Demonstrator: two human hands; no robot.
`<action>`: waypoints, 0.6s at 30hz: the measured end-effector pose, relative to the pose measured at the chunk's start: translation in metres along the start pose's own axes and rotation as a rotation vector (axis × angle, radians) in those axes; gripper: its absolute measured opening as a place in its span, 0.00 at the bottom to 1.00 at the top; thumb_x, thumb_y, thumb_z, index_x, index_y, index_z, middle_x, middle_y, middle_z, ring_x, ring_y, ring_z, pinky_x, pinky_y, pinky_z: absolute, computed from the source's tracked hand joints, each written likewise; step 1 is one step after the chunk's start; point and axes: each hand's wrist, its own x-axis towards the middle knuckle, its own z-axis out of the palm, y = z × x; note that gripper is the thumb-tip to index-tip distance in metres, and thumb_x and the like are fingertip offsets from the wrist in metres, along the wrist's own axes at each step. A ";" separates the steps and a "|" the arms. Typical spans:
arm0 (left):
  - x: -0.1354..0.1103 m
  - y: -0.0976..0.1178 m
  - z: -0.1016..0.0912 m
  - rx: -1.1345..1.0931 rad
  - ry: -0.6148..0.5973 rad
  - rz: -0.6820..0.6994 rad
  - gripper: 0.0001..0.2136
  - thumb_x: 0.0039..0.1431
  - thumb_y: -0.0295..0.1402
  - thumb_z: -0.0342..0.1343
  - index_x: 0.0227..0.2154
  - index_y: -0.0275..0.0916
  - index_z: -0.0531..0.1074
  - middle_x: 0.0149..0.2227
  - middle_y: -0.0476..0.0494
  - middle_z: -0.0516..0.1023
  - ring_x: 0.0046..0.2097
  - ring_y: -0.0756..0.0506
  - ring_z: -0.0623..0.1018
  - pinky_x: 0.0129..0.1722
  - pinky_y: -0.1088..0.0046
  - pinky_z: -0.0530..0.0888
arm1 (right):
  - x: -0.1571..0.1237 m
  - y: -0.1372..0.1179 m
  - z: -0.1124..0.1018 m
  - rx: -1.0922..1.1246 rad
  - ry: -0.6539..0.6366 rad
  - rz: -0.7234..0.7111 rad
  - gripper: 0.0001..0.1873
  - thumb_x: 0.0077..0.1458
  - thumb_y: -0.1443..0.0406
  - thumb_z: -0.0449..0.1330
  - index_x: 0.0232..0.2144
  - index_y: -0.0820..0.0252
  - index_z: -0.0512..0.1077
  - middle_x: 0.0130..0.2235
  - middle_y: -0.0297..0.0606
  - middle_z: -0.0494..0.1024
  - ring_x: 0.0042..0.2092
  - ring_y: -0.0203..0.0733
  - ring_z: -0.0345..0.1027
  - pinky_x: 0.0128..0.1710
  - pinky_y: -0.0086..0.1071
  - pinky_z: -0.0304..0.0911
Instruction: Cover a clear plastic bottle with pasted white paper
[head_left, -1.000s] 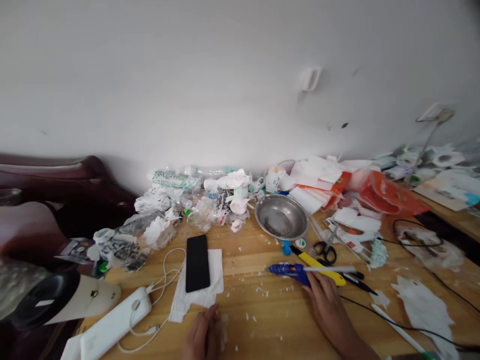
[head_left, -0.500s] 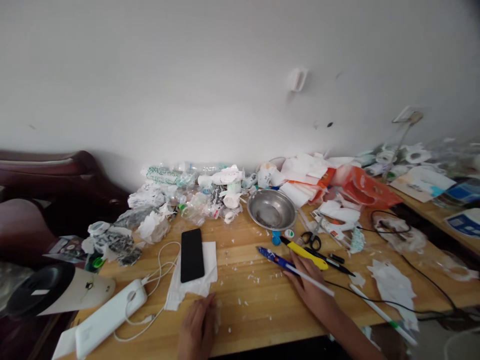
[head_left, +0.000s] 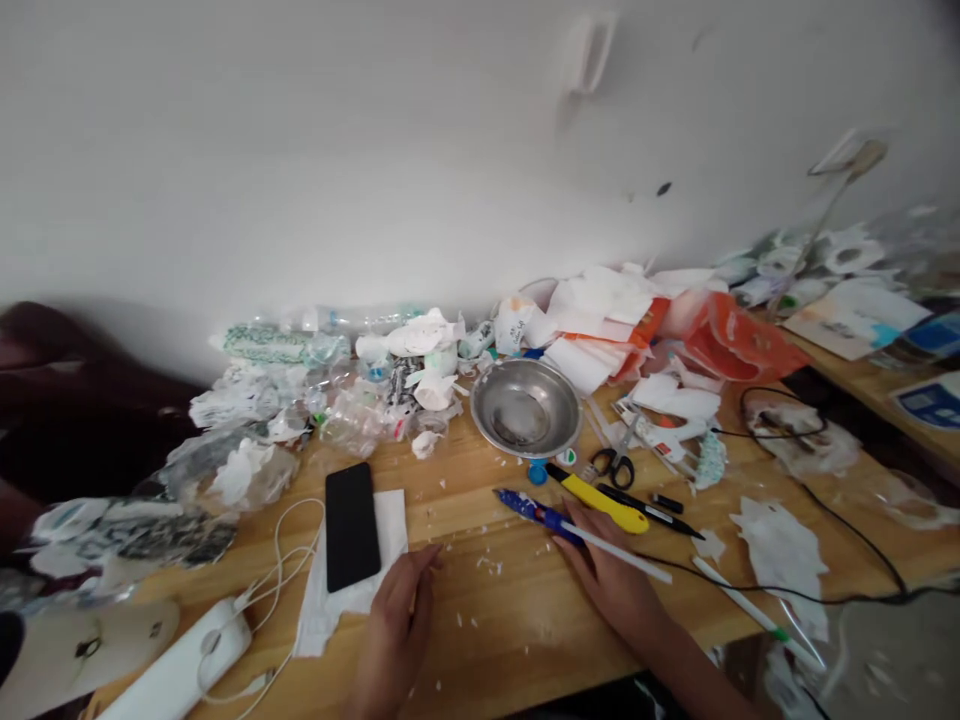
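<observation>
While both of our hands lie low at the near edge of the table, nothing is lifted off the wood. Our left hand rests flat and loose, holding nothing, its thumb tip just beside the corner of the white tissue on which the black phone lies. Further left, a white power bank sits near the edge, its white cable looping towards the tissue. Our right hand is laid over the rear of the blue tool and the near part of the white stick, both flat on the table and pointing away to the left. The fingers cover the contact, so we cannot tell whether they are closed on either or merely press from above. We judge this the reaching and settling step: contact made, grip not shown. A lift from here would call for the fingers to wrap round one thing alone, since tool and stick touch, and the yellow knife and black pen lie just beyond them. Past those come the scissors, then the steel bowl, then a heap of crushed plastic bottles and an orange bag against the wall
</observation>
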 end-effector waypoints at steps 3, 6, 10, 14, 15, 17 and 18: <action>0.014 0.010 0.009 -0.011 -0.023 -0.029 0.15 0.70 0.36 0.48 0.54 0.42 0.73 0.41 0.41 0.82 0.41 0.46 0.81 0.44 0.68 0.79 | 0.002 -0.002 -0.005 0.038 -0.032 0.025 0.24 0.67 0.57 0.54 0.62 0.56 0.64 0.55 0.47 0.77 0.56 0.53 0.73 0.55 0.49 0.71; 0.015 0.019 0.014 -0.025 -0.012 -0.059 0.17 0.71 0.36 0.47 0.57 0.40 0.69 0.41 0.40 0.81 0.37 0.47 0.80 0.34 0.74 0.79 | 0.007 -0.004 -0.012 0.068 -0.063 0.034 0.24 0.67 0.58 0.55 0.62 0.56 0.64 0.56 0.45 0.77 0.56 0.51 0.72 0.56 0.46 0.71; 0.002 0.020 0.010 -0.020 -0.004 -0.079 0.16 0.69 0.38 0.48 0.55 0.40 0.71 0.39 0.40 0.82 0.36 0.46 0.81 0.28 0.76 0.77 | 0.011 -0.007 -0.018 0.069 -0.073 0.030 0.22 0.67 0.59 0.55 0.61 0.56 0.64 0.55 0.45 0.77 0.55 0.50 0.73 0.55 0.46 0.71; -0.020 0.006 0.000 0.019 0.079 -0.101 0.17 0.68 0.42 0.50 0.53 0.40 0.72 0.37 0.41 0.83 0.34 0.46 0.81 0.34 0.72 0.79 | 0.007 -0.009 -0.017 0.055 -0.020 0.013 0.20 0.69 0.59 0.53 0.60 0.54 0.65 0.54 0.45 0.78 0.55 0.52 0.73 0.55 0.48 0.71; -0.025 0.002 -0.002 0.021 0.126 -0.118 0.18 0.68 0.43 0.51 0.53 0.40 0.73 0.36 0.42 0.83 0.33 0.46 0.81 0.34 0.72 0.78 | 0.006 -0.009 -0.015 0.051 0.002 0.009 0.21 0.69 0.59 0.53 0.61 0.54 0.64 0.54 0.45 0.78 0.55 0.52 0.73 0.54 0.48 0.71; -0.034 -0.004 -0.005 0.018 0.240 -0.162 0.20 0.67 0.47 0.50 0.52 0.40 0.73 0.34 0.42 0.82 0.31 0.47 0.79 0.35 0.71 0.78 | 0.002 -0.011 -0.010 0.041 0.047 0.015 0.26 0.68 0.57 0.53 0.64 0.55 0.60 0.55 0.48 0.77 0.56 0.54 0.73 0.54 0.50 0.72; -0.038 -0.006 -0.006 0.016 0.275 -0.180 0.21 0.67 0.48 0.49 0.52 0.40 0.73 0.34 0.43 0.82 0.30 0.47 0.78 0.34 0.71 0.77 | 0.001 -0.012 -0.008 0.032 0.071 0.029 0.29 0.68 0.55 0.54 0.66 0.56 0.57 0.56 0.50 0.76 0.57 0.56 0.72 0.54 0.51 0.72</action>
